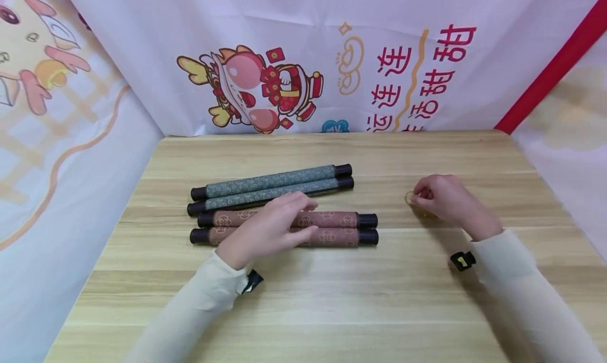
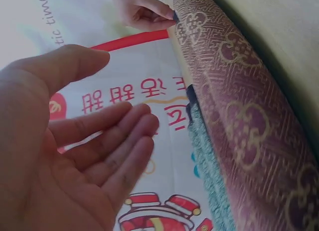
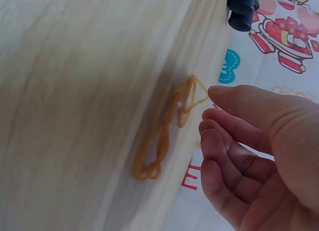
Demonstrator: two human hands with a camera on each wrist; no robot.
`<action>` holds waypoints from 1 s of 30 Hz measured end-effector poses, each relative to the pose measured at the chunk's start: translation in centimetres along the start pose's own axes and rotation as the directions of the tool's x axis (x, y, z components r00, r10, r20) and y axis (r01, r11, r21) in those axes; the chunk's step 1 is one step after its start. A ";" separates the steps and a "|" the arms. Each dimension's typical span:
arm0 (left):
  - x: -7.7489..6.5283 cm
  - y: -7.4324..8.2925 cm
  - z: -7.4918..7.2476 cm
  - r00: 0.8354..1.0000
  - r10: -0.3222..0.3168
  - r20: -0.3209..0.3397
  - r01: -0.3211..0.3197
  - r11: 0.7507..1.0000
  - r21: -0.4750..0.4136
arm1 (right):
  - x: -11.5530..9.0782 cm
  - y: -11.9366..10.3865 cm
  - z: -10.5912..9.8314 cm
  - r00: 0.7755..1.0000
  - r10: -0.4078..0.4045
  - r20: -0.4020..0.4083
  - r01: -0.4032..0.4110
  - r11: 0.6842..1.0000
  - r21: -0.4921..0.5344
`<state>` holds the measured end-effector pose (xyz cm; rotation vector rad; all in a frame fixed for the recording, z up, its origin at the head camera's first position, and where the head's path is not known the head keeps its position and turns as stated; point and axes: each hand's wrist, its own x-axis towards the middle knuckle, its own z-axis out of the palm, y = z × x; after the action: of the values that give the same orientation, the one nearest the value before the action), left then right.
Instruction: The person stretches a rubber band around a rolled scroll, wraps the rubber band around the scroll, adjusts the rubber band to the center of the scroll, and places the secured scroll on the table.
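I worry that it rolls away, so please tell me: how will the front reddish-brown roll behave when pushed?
The front reddish-brown roll would probably turn easily, being long and round. It looks fairly stiff, as it lies straight. Its woven-looking covering should not be slippery.

Pale wooden table (image 1: 360, 310), white cloth (image 1: 156, 62), red lettering (image 1: 394, 59)

A left hand (image 1: 270, 227) hides part of two maroon rolls (image 1: 334, 237) as a right hand (image 1: 448, 199) obscures some of the orange bands (image 3: 163, 142), too small to count in the head view, whose edge crops both pale sleeves (image 1: 526, 284)
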<state>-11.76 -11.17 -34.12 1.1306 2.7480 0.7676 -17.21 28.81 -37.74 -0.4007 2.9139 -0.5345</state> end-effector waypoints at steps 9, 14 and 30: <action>2.9 0.0 1.1 0.997 0.074 0.029 -0.073 0.996 -0.045 | 0.7 0.2 0.9 1.000 0.009 0.007 -0.009 1.000 0.021; 4.4 0.6 1.3 0.996 0.087 0.013 -0.087 0.996 -0.032 | 0.7 0.2 1.2 1.000 0.001 0.009 -0.001 1.000 0.024; 5.7 0.1 3.1 0.999 0.032 -0.030 -0.036 0.991 -0.131 | 1.2 -1.4 0.8 0.999 -0.018 -0.047 0.021 0.997 0.076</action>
<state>-15.08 -5.96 -36.16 1.1516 2.6606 0.9607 -17.86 26.97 -38.13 -0.4121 2.9254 -0.6651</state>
